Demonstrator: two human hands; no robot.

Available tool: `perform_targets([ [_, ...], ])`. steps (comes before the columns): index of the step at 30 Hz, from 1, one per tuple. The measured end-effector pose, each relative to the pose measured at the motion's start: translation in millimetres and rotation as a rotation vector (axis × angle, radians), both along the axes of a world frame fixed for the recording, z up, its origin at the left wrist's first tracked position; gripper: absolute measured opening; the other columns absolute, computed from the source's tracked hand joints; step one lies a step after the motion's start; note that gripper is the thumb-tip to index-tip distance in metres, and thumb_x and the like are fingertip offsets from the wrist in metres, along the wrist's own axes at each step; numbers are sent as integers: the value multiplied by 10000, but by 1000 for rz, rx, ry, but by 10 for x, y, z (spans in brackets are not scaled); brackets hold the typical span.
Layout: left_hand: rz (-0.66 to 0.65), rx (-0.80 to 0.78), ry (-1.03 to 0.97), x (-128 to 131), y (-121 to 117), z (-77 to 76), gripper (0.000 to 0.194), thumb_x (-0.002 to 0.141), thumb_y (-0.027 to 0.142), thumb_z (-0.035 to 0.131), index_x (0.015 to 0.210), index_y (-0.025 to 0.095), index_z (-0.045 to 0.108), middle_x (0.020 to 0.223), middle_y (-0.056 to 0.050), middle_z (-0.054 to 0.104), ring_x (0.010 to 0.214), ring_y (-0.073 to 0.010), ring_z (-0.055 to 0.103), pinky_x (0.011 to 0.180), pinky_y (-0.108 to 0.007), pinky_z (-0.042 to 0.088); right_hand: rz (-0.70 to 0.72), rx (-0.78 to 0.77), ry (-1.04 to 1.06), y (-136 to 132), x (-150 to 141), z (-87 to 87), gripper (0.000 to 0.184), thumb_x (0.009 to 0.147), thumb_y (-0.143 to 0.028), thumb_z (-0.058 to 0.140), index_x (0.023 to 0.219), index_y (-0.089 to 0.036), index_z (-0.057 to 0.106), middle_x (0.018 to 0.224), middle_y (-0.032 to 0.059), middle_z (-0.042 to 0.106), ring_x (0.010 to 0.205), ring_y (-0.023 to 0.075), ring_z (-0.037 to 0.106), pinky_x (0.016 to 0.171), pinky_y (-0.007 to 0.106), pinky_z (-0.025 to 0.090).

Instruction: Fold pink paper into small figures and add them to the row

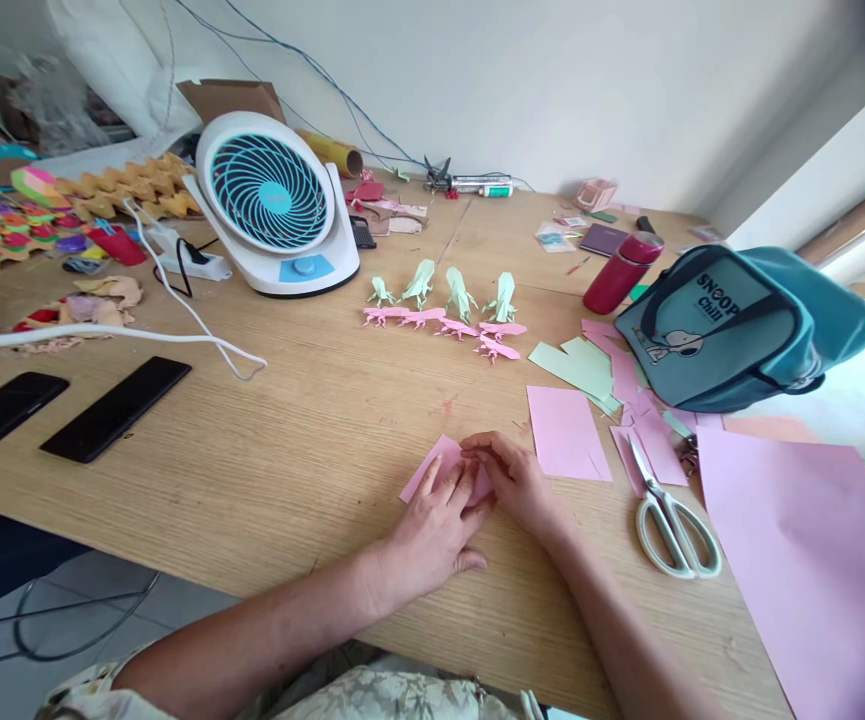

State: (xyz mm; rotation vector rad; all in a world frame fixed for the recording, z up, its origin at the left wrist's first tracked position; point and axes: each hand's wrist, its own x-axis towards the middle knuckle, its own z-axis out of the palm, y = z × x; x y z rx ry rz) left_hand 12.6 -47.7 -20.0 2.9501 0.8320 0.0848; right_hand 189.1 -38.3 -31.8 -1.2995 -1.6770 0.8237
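Observation:
A small piece of pink paper (423,478) lies on the wooden table in front of me, partly covered by both hands. My left hand (432,530) rests flat on it with the fingers stretched out and slightly apart. At the paper's right side, my right hand (514,482) has its fingers bent and closed over the edge; its thumb is mostly hidden. Just right of it is a pink paper sheet (568,432). Farther off stand several light green folded paper insects (460,293), with several pink paper insects (458,327) in front of them.
Scissors (676,525) lie at the right beside a large pink sheet (799,550) and green paper strips (574,368). Behind them are a teal bag (717,330) and a red bottle (623,272). A fan (271,200), white cable (102,330) and black phone (117,410) are left.

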Motion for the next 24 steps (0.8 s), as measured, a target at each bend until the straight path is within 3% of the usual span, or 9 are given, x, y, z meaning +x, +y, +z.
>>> perform_targets([
  [8,-7,-34,-19,-46,1,20,825,749,586,704,1408,167,436,1461,-181,443,1379,-389,369,1151,-588,229,105,133,-68,-5,-22,-24,331,894,-24,366,1055,-209,589,1009,75,647,930,180,616,822,330,508],
  [14,-99,-31,2,-152,-43,46,812,878,564,561,1486,99,292,1557,-155,326,1474,-300,195,1189,-583,119,120,138,-93,3,13,-100,404,834,15,351,1089,-201,577,1024,73,635,945,184,624,842,343,515],
  [24,-42,-68,-8,-158,-149,-127,792,914,599,459,1514,131,240,1550,-150,339,1461,-275,258,1210,-508,45,137,121,-106,-9,7,-64,459,795,34,331,1116,-195,565,1053,84,625,981,185,629,863,362,528],
])
